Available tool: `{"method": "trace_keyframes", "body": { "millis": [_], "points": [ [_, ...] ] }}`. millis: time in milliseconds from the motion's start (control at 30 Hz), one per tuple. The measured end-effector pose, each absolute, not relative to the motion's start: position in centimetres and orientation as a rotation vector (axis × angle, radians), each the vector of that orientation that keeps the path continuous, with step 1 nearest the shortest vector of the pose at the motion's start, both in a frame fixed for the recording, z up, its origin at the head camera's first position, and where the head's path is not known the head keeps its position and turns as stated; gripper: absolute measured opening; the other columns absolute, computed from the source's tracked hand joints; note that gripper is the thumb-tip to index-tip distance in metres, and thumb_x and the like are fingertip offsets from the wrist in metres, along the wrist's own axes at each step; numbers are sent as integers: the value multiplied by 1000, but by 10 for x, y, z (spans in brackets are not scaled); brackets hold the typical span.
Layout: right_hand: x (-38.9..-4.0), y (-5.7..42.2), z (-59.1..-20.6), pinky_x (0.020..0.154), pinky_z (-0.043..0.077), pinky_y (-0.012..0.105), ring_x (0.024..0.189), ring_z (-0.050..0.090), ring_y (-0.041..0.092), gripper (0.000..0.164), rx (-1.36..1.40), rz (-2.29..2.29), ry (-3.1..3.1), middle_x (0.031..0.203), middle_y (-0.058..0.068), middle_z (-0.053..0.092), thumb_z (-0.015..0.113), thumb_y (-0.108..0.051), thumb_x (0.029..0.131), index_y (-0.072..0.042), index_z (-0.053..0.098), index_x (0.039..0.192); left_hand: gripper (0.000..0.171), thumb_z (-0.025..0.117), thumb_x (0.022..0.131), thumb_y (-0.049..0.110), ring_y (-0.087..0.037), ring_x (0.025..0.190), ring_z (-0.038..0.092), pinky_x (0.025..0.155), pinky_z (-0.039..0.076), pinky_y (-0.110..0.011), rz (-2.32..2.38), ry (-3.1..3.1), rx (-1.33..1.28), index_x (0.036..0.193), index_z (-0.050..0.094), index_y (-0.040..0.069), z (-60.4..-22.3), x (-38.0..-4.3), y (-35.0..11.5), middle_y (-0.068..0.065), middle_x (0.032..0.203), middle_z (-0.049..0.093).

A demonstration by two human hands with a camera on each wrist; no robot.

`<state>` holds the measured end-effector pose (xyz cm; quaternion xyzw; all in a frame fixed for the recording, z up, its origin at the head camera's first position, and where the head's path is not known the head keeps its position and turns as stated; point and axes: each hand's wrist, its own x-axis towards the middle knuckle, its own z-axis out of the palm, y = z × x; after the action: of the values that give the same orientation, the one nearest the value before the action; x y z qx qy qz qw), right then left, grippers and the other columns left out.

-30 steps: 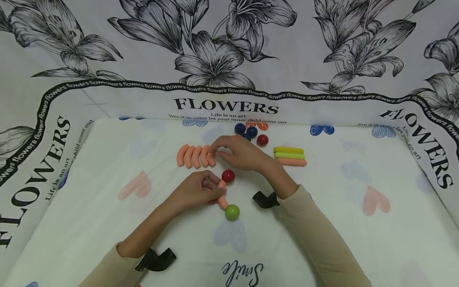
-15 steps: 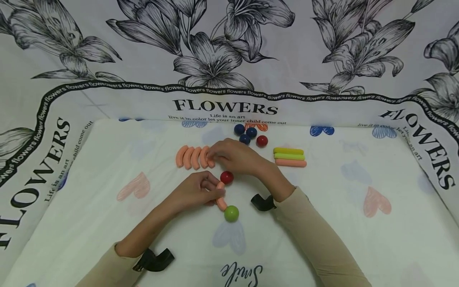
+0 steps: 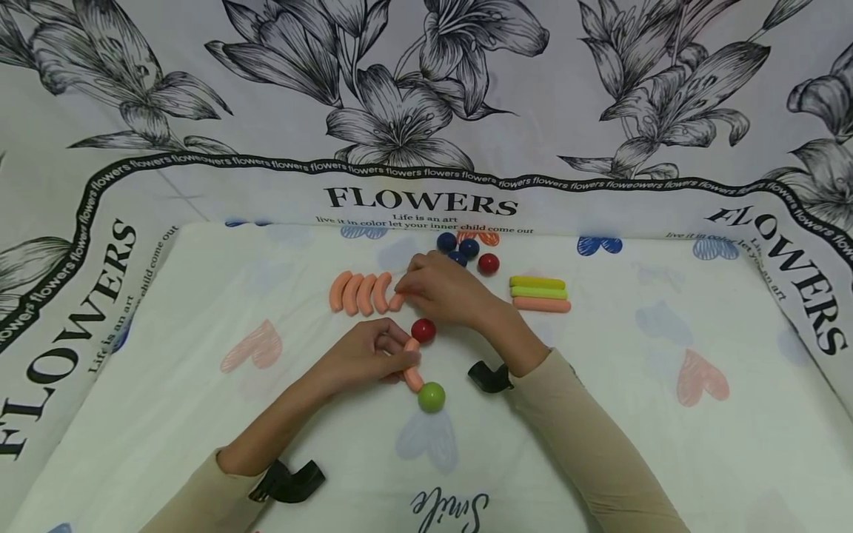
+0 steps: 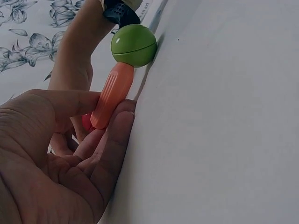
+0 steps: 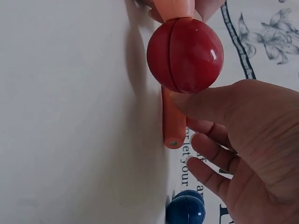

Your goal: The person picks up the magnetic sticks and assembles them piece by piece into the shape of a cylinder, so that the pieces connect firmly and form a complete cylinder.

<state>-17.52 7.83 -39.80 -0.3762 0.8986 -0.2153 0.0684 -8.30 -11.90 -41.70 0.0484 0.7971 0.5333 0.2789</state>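
Note:
My left hand (image 3: 369, 352) pinches a curved orange toy rod (image 3: 413, 379) between thumb and fingers. A red ball (image 3: 423, 330) sits at the rod's far end and a green ball (image 3: 432, 397) at its near end. Up at the right end of a row of curved orange rods (image 3: 364, 294), my right hand (image 3: 440, 289) pinches the last rod (image 3: 396, 302). In the right wrist view that rod (image 5: 174, 123) shows below the red ball (image 5: 187, 56), with my thumb against it. The fingers hide part of it.
Several blue balls (image 3: 446, 241) and a second red ball (image 3: 489, 263) lie behind the right hand. To their right are straight rods in yellow, green and orange (image 3: 538, 293). A white heart-printed cloth (image 3: 600, 444) covers the table.
The last curved rod has shifted slightly right, away from the row, with my right fingers on it. My left hand keeps its hold on the rod with the two balls.

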Motion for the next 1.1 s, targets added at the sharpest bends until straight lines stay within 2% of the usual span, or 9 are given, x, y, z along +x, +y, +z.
{"method": "trace_keyframes", "body": {
  "millis": [100,333,567,867,1100],
  "points": [
    [-176,79,-399,97,51,35,107,61,20,17,-1103,-645,2711,114,1,73,76,-22,99,-17,82,114,37,80,93,31,-16,75,74,73,61,-30,1423,2146,125,115,66,5,-418,-83,-119,-5,92,80],
    [-178,80,-399,84,54,31,90,63,14,15,-1024,-665,2655,102,-4,76,76,-26,99,-18,78,112,38,80,94,32,-16,76,75,74,62,-31,1430,2142,121,116,65,5,-419,-82,-121,-6,93,80],
    [-179,83,-401,87,55,31,93,64,13,22,-1026,-677,2635,106,-2,76,75,-30,100,-18,81,118,38,78,95,31,-17,77,75,74,62,-31,1419,2137,160,118,64,4,-417,-83,-123,-6,95,80],
    [-180,86,-402,93,55,33,97,64,15,21,-1022,-735,2595,104,-1,75,73,-31,101,-16,80,114,45,76,97,33,-15,79,72,82,53,-32,1320,2217,182,131,66,4,-408,-81,-123,-1,98,78],
    [-181,90,-398,93,55,33,100,65,16,21,-1021,-800,2609,107,1,75,73,-30,101,-14,80,113,36,75,98,30,-13,80,72,81,52,-30,1282,2252,196,126,73,8,-404,-81,-123,-2,109,79]
  ]
}}
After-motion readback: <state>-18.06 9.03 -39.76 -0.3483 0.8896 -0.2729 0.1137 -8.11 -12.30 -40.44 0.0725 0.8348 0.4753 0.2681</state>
